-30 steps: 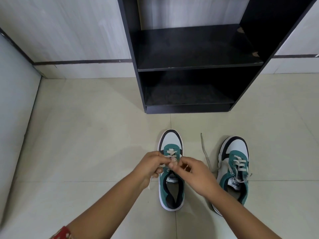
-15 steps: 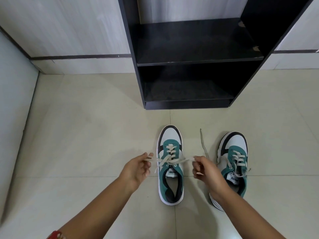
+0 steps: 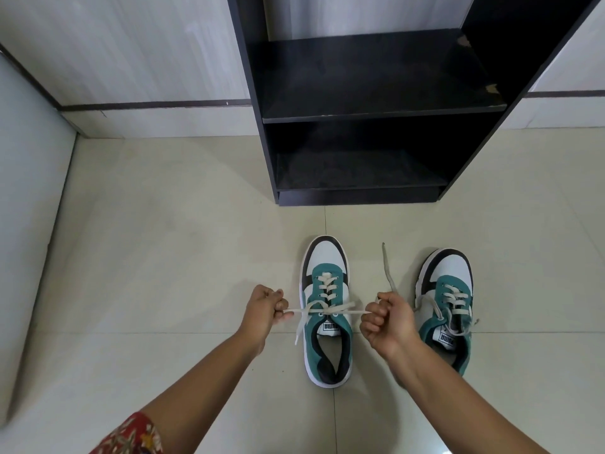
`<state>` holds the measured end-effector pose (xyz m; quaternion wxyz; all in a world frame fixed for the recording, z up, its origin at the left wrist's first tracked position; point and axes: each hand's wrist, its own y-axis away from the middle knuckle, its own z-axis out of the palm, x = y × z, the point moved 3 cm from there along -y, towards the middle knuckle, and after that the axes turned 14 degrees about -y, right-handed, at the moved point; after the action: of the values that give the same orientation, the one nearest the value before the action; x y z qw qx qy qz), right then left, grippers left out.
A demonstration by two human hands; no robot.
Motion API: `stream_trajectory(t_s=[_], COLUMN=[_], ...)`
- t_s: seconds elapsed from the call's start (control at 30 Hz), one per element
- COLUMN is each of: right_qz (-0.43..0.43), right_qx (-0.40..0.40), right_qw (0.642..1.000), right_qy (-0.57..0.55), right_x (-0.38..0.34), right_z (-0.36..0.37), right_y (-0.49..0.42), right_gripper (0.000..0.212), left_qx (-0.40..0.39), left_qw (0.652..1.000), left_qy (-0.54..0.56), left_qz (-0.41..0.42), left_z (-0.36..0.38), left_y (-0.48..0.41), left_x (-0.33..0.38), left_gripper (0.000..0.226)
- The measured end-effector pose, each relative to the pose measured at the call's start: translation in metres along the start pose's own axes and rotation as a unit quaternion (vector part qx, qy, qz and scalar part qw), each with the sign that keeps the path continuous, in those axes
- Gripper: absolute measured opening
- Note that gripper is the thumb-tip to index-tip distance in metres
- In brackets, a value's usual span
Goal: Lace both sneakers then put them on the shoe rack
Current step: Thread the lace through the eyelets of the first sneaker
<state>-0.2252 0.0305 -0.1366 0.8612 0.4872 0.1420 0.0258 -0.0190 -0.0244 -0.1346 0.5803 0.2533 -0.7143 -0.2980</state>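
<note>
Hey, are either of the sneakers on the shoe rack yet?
No, both sneakers, left and right, stand on the floor before the rack, whose shelves hold nothing.

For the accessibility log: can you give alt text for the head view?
Both hands, left hand and right hand, pull a lace taut sideways across the left sneaker on the tiled floor. The right sneaker sits beside it, loosely laced, before an empty black shoe rack.

Ahead of your hands, bare floor (image 3: 196, 224) leads to the shoe rack (image 3: 360, 191), its 2 shelves open; the taut lace (image 3: 327, 312) bars the gap between them.
</note>
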Motion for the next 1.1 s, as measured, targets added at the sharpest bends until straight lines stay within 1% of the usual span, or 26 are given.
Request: stream_trajectory(t_s=[0.13, 0.3, 0.37, 0.4, 0.43, 0.5, 0.53, 0.6, 0.63, 0.67, 0.7, 0.77, 0.83, 0.9, 1.0, 1.1], right_qz=[0.010, 0.023, 0.026, 0.028, 0.030, 0.018, 0.002, -0.033, -0.037, -0.029, -0.024, -0.052, -0.079, -0.082, -0.090, -0.092], right_qx=[0.011, 0.010, 0.004, -0.005, -0.021, -0.063, -0.077, -0.078, -0.082, -0.090, -0.096, -0.094, -0.102, -0.116, -0.137, -0.156], right_qw=[1.000, 0.999, 0.995, 0.990, 0.980, 0.946, 0.919, 0.852, 0.828, 0.818, 0.823, 0.836, 0.844, 0.846, 0.829, 0.803], right_qy=[0.011, 0.027, 0.094, 0.141, 0.197, 0.318, 0.387, 0.516, 0.554, 0.568, 0.560, 0.538, 0.521, 0.514, 0.536, 0.568], right_x=[0.000, -0.006, -0.005, -0.005, -0.004, -0.001, 0.000, 0.001, 0.004, 0.009, 0.014, 0.020, 0.026, 0.032, 0.044, 0.058], right_z=[-0.008, -0.013, -0.015, -0.014, -0.013, -0.009, -0.009, -0.011, -0.009, -0.008, -0.008, -0.007, -0.003, 0.005, 0.024, 0.040], right_y=[-0.005, -0.006, -0.001, 0.002, 0.007, 0.018, 0.022, 0.025, 0.028, 0.030, 0.031, 0.028, 0.026, 0.026, 0.028, 0.029], right_gripper=[0.044, 0.044, 0.038, 0.036, 0.032, 0.011, 0.021, 0.060, 0.072, 0.077, 0.077, 0.073, 0.072, 0.073, 0.079, 0.083], left_qx=[0.008, 0.013, 0.010, 0.000, -0.019, -0.081, -0.111, -0.144, -0.147, -0.146, -0.147, -0.147, -0.132, -0.108, -0.073, -0.057], left_qw=[1.000, 1.000, 1.000, 1.000, 0.999, 0.991, 0.986, 0.978, 0.977, 0.976, 0.975, 0.971, 0.970, 0.969, 0.971, 0.974], left_qy=[0.009, 0.012, 0.003, -0.018, -0.047, -0.103, -0.123, -0.148, -0.154, -0.159, -0.164, -0.181, -0.185, -0.185, -0.184, -0.186], left_qz=[-0.003, -0.017, -0.014, -0.013, -0.017, -0.024, -0.022, -0.011, -0.005, 0.001, 0.012, 0.049, 0.092, 0.120, 0.132, 0.120], left_z=[-0.004, -0.004, -0.003, -0.002, 0.000, 0.006, 0.011, 0.022, 0.026, 0.029, 0.032, 0.036, 0.032, 0.022, 0.002, -0.014], left_y=[-0.004, -0.007, 0.000, 0.005, 0.010, 0.020, 0.025, 0.034, 0.037, 0.039, 0.040, 0.041, 0.043, 0.044, 0.041, 0.036], left_x=[0.001, -0.002, -0.002, -0.001, -0.002, -0.003, -0.003, -0.003, -0.004, -0.004, -0.004, -0.002, 0.001, 0.006, 0.012, 0.014], left_gripper=[0.025, 0.023, 0.017, 0.012, 0.011, 0.037, 0.050, 0.068, 0.073, 0.076, 0.077, 0.072, 0.064, 0.059, 0.058, 0.058])
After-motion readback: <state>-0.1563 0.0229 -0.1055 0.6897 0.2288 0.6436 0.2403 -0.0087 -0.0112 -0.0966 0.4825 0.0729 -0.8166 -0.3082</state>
